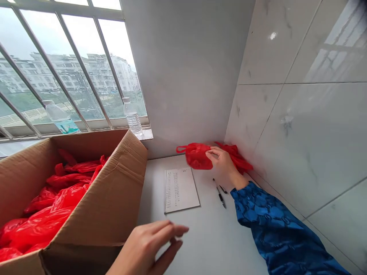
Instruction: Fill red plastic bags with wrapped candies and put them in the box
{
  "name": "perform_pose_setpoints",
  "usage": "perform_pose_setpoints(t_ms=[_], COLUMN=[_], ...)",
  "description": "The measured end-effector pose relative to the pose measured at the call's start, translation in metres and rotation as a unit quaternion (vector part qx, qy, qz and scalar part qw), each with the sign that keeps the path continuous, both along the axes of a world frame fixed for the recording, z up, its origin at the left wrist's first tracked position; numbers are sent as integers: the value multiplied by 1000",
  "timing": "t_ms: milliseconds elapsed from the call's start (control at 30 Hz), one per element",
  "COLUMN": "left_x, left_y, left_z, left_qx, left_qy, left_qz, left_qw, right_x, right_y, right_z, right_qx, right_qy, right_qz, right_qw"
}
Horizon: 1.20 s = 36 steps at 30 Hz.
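My right hand [223, 165], in a blue patterned sleeve, reaches to the far corner of the white table and grips a folded red plastic bag [196, 155]. More red bags [236, 157] lie in a pile just behind it against the tiled wall. My left hand [153, 244] hovers low in front, fingers stretched out and holding nothing, next to the corner of a cardboard box [120, 183]. The box is open and filled with crumpled red plastic bags [54, 202].
A printed sheet of paper [180, 189] lies on the table [212, 236] between my hands, with a black pen [220, 194] to its right. Two water bottles [132, 116] [59, 116] stand on the window ledge behind the box. Tiled wall on the right.
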<state>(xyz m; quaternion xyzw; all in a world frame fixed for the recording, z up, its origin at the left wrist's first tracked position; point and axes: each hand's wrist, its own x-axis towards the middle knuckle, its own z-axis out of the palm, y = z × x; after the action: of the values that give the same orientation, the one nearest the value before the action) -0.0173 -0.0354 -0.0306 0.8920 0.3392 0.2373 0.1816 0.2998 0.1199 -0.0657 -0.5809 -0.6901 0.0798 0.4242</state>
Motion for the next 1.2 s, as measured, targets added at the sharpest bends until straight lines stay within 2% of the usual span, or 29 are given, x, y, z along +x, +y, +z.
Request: perform_pose_setpoints(t_ms=[67, 167, 267, 400, 567, 733, 900, 1033, 1100, 1200], left_x=[15, 24, 27, 38, 51, 50, 40, 35, 37, 42], left_y=[18, 46, 67, 88, 109, 113, 117, 122, 122, 117], left_z=[-1, -5, -14, -32, -54, -63, -77, -95, -97, -87], left_qx=[-4, -10, 11, 78, 88, 73, 64, 54, 57, 79], left_qy=[-22, -86, -98, -35, -3, 6, 10, 17, 12, -6], left_qz=[48, 145, 203, 216, 193, 197, 231, 267, 278, 283], left_qw=[999, 986, 974, 973, 977, 978, 971, 962, 959, 956], right_x=[-14, -30, -35, -37, -52, -70, -71, -68, -67, -63], right_y=[-16, -40, -59, -67, -62, -52, -34, -22, -21, -26], right_z=[1, -7, -12, -7, -11, -33, -70, -90, -89, -75], right_qx=[1, -38, -81, -99, -97, -122, -163, -181, -165, -126], right_qy=[-3, -28, -42, -35, -43, -43, -32, -24, -21, -18], right_qz=[59, 156, 199, 176, 100, 46, 4, 16, 42, 99], right_qw=[998, 987, 976, 979, 989, 991, 986, 983, 985, 987])
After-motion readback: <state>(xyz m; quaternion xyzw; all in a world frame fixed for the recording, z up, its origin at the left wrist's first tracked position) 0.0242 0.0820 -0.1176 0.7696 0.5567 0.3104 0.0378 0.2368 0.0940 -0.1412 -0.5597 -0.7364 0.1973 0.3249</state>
